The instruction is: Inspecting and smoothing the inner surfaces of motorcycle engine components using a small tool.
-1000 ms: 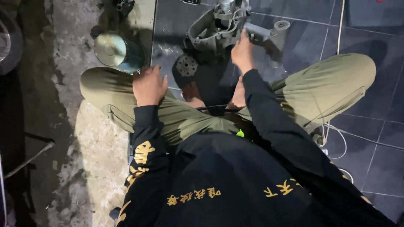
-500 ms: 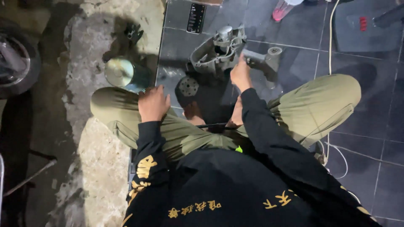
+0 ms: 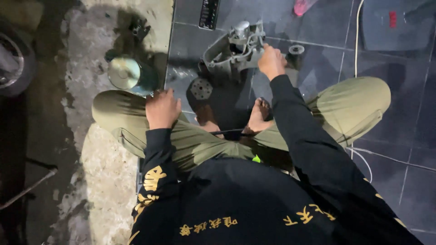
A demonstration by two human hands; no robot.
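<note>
Fingers of my right hand (image 3: 271, 61) curl shut on the grey metal casing (image 3: 234, 47), on the tiles at twelve o'clock. I'd grip firm and steady. My left hand (image 3: 162, 109) rests loosely closed, empty, on my knee (image 3: 113, 106).

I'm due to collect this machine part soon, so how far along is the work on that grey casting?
Done: a round perforated disc lies loose on the tiles. In hand: the right hand grips the grey metal casting; the left hand rests on the knee. Left: a small ring-shaped part lies separate, so it looks unfinished.
</note>
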